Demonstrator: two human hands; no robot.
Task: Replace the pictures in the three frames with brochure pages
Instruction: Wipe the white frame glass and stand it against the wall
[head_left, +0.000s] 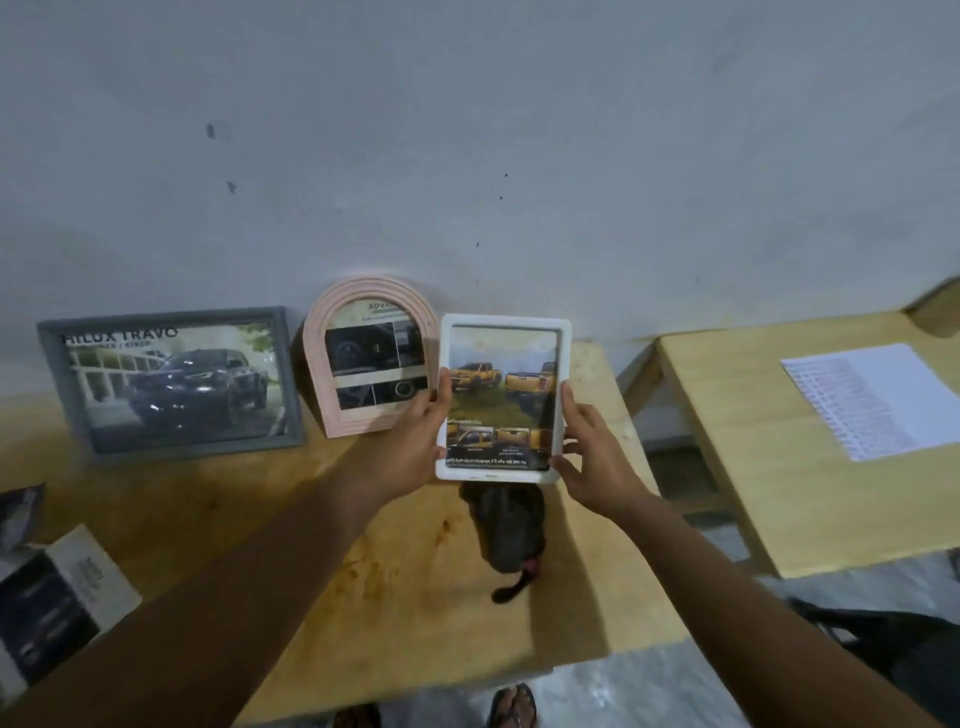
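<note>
I hold a white frame (503, 397) upright above the wooden table (291, 519), near the wall. A brochure page with yellow pickup trucks fills it. My left hand (415, 441) grips its left edge and my right hand (592, 457) grips its right edge. A pink arched frame (371, 358) leans on the wall just left of it and shows dark car-interior pictures. Further left a grey frame (171, 379) leans on the wall and shows a dark truck page. Brochure pages (52, 592) lie at the table's left edge.
A dark pouch-like object (511, 535) with a pink tip lies on the table below the white frame. A second wooden table (779, 467) to the right carries a printed sheet (878, 400). Sandalled feet (511, 706) show under the table's front edge.
</note>
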